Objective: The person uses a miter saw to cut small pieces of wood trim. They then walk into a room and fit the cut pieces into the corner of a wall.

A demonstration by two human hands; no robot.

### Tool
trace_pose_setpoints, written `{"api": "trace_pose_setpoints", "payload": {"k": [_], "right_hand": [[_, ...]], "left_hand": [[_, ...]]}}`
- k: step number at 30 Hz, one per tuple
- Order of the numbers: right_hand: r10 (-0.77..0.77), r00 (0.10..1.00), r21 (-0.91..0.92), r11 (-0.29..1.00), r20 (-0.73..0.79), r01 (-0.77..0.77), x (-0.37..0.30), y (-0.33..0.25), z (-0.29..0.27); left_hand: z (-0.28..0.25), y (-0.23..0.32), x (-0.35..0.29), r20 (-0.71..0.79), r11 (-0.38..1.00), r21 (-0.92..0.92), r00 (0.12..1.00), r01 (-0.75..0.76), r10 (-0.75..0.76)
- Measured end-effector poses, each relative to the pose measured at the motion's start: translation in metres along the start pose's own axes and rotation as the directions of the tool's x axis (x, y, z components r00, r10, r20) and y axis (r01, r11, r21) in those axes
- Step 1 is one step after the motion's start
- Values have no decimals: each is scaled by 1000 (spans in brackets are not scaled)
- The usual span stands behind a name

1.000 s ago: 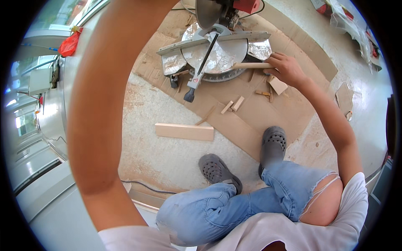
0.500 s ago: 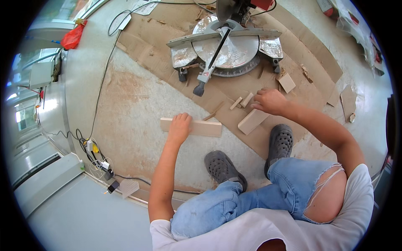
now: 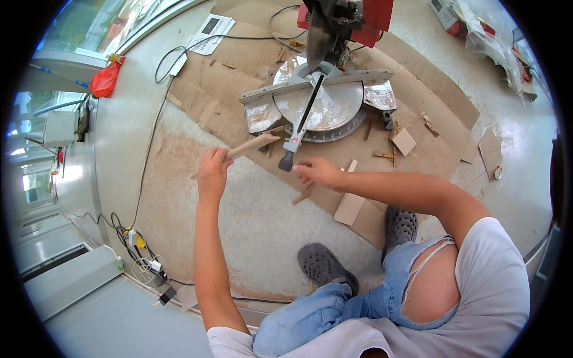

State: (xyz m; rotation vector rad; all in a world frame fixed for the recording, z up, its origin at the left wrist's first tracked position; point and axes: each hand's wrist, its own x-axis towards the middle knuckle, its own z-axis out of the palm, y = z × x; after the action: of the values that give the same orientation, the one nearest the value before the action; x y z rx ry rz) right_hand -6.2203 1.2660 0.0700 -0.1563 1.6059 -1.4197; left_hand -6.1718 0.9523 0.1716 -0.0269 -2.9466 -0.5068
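Observation:
A pale wooden board [image 3: 250, 146] is raised at a tilt, gripped near its lower left end by my left hand [image 3: 212, 173]. Its far end lies close to the front left of the mitre saw's round table [image 3: 334, 107]. My right hand [image 3: 322, 173] is at the front of the saw, fingers loosely bent and apart, fingertips beside the black knob [image 3: 286, 162] of the saw's arm. Whether they touch the knob is hard to make out. Below my right forearm rests a second wooden block [image 3: 350, 209] on the cardboard.
Flattened cardboard [image 3: 430, 95] lies under the saw, with a square offcut [image 3: 403, 141] and wood scraps on it. A black cable [image 3: 156, 119] runs along the floor at left. My dark clogs [image 3: 325, 262] are near the blocks. Plastic wrapping [image 3: 483, 30] lies far right.
My left hand has lifted the board off the floor and swung it up toward the saw. My right hand has moved left from the small offcuts to the saw's knob.

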Motion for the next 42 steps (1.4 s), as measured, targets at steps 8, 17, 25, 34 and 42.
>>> {"api": "trace_pose_setpoints", "payload": {"k": [8, 17, 25, 34, 42], "right_hand": [[13, 966, 278, 959, -259, 62, 30, -20, 37], [-49, 994, 413, 907, -94, 84, 34, -24, 36], [-80, 996, 331, 939, -43, 89, 4, 3, 2], [128, 967, -18, 992, 219, -127, -52, -2, -118], [171, 970, -82, 984, 176, -159, -61, -5, -162]], "left_hand": [[60, 54, 135, -174, 954, 65, 938, -293, 300], [91, 32, 159, -152, 974, -63, 966, -220, 208], [94, 30, 160, -160, 965, -63, 957, -255, 242], [97, 24, 158, -178, 970, -46, 957, -239, 227], [96, 27, 159, -165, 968, -69, 959, -243, 229]]}}
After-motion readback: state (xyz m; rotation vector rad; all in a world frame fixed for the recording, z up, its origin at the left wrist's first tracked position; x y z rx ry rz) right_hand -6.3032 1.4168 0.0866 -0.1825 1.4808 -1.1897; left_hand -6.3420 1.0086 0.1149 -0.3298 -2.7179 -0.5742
